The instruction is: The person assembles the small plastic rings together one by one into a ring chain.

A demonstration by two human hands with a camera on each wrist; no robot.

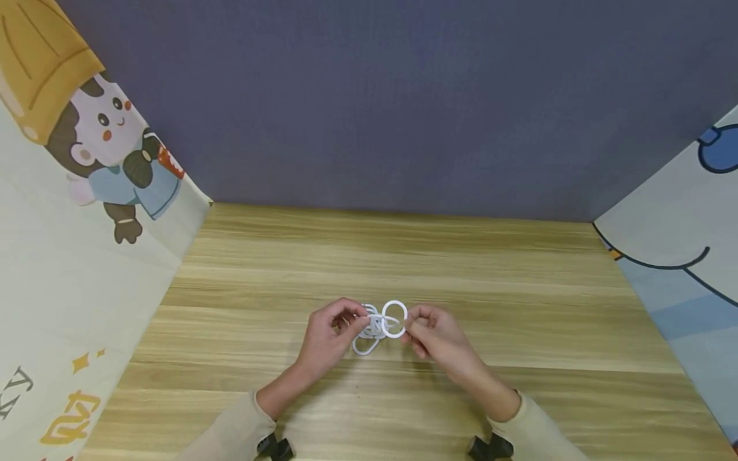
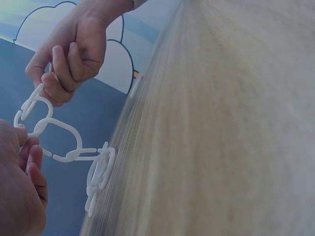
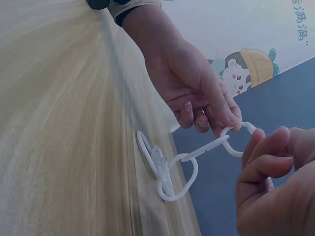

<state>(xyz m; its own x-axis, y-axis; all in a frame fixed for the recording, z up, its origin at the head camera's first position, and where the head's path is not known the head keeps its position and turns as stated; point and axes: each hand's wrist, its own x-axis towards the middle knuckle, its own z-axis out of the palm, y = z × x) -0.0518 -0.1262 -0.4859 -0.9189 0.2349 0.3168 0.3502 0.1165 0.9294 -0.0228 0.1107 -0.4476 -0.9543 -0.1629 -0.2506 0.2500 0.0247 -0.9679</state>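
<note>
A chain of white C-shaped plastic links (image 2: 73, 130) hangs between both hands, its lower part bunched in a small pile (image 2: 102, 167) on the table. With thumb and fingertips, my left hand (image 1: 325, 336) pinches one link near the top of the chain. Opposite it, my right hand (image 1: 444, 339) pinches the edge of a round white link (image 1: 394, 302) held upright. That link and the one at my left fingertips cross each other. Small gaps show in some links in the left wrist view. Fingertips partly hide where each link is gripped.
The wood-grain table (image 1: 265, 256) extends around the hands. A dark blue-grey panel (image 1: 369, 102) stands along its back edge. Panels with cartoon prints rise at the left (image 1: 138, 269) and right (image 1: 657, 269). Dark straps with black blocks sit at both wrists.
</note>
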